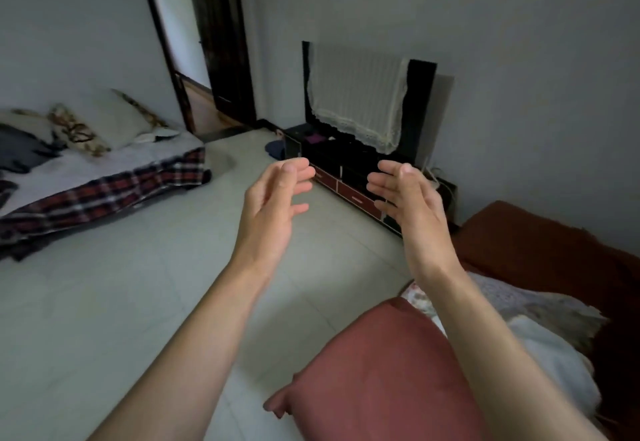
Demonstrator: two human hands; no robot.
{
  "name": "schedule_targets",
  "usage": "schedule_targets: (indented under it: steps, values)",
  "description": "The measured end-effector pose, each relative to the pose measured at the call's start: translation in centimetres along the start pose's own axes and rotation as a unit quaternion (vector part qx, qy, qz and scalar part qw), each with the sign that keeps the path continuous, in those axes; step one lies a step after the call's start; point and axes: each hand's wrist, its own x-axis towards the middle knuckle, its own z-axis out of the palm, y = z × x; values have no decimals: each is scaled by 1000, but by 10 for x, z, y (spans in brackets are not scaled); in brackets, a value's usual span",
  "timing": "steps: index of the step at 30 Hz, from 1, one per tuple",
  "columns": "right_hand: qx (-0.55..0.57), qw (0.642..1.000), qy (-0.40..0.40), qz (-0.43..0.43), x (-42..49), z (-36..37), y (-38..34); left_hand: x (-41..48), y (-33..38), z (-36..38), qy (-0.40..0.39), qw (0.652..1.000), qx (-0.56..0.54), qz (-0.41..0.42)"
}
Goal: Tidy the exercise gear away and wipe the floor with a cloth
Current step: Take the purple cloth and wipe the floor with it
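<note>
My left hand point(273, 198) and my right hand point(405, 194) are both raised in front of me at mid-frame, palms facing each other, fingers apart, holding nothing. Below them lies the pale tiled floor point(121, 302). No exercise gear and no cleaning cloth can be made out. A small dark blue bundle point(275, 149) lies on the floor by the left end of the TV stand; I cannot tell what it is.
A low dark TV stand point(349, 180) with red drawers stands against the far wall, its TV point(360, 94) draped with a cream cloth. A bed with plaid blanket point(104, 184) sits left. A red pillow point(381, 371) and bedding lie lower right. An open doorway point(194, 69) is behind.
</note>
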Motion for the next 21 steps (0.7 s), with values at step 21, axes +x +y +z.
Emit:
schedule_targets:
  steps: [21]
  values:
    - [10, 995, -101, 0, 136, 288, 63, 155, -53, -257, 107, 994, 30, -23]
